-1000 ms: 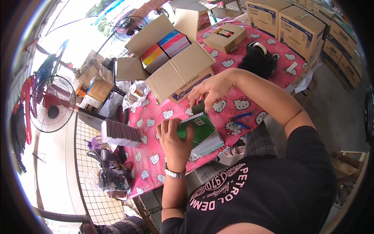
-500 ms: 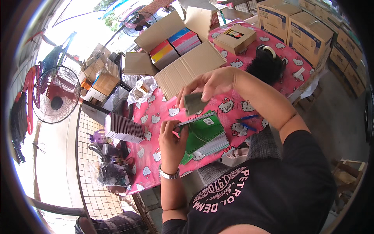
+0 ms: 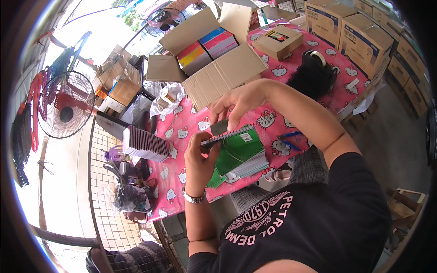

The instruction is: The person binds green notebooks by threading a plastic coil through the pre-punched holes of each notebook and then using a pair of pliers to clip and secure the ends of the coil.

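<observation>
A green spiral notebook [image 3: 240, 148] lies on top of a stack of notebooks in front of me, its wire coil [image 3: 234, 133] along the far edge. My left hand [image 3: 200, 152], wearing a metal-band watch, is closed on the left end of the coil edge, thumb on the near side. My right hand [image 3: 240, 103] reaches over from the right and pinches a small dark olive piece [image 3: 220, 128], perhaps folded cloth or a pad. That piece sits right at the coil, just beyond it; whether it touches the wire is hard to tell.
Beyond my hands stands an open carton [image 3: 223, 79] of colourful books. A row of dark-edged notebooks [image 3: 144, 143] stands at the left. Blue pens [image 3: 291, 140] lie to the right on the pink tablecloth [image 3: 205, 125]. A black furry item [image 3: 313, 75] and a closed box [image 3: 278, 41] are farther back.
My right hand has lowered the olive piece from above down to the coil's far side. My left hand keeps its hold on the coil end and has shifted slightly.
</observation>
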`<state>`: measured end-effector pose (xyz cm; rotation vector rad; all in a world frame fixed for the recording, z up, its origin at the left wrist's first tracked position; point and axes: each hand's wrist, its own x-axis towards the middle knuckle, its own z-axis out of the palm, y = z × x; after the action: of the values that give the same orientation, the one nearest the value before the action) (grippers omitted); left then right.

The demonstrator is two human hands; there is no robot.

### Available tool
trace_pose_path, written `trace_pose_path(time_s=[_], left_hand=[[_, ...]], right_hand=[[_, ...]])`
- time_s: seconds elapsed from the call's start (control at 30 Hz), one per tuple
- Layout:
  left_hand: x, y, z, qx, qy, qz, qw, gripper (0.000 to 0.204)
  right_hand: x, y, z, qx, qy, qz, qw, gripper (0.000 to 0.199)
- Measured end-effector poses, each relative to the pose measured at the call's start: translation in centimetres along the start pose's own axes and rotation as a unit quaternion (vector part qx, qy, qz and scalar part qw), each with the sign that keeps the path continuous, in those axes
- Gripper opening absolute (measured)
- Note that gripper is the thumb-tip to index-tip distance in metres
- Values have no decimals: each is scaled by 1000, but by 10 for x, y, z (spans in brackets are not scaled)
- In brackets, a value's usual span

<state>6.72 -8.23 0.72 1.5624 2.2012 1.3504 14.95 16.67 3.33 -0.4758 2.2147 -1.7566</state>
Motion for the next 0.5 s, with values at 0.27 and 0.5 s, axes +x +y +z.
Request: trace_pose_path(time_s=[0.27,0.5], left_hand=[[1,-3,0,17,1,-29,999,25],[5,-4,2,2,43,-18,999,27]], right_hand=[[3,41,-2,-39,87,36,995,39],[-25,108,7,357,245,-95,896,39]])
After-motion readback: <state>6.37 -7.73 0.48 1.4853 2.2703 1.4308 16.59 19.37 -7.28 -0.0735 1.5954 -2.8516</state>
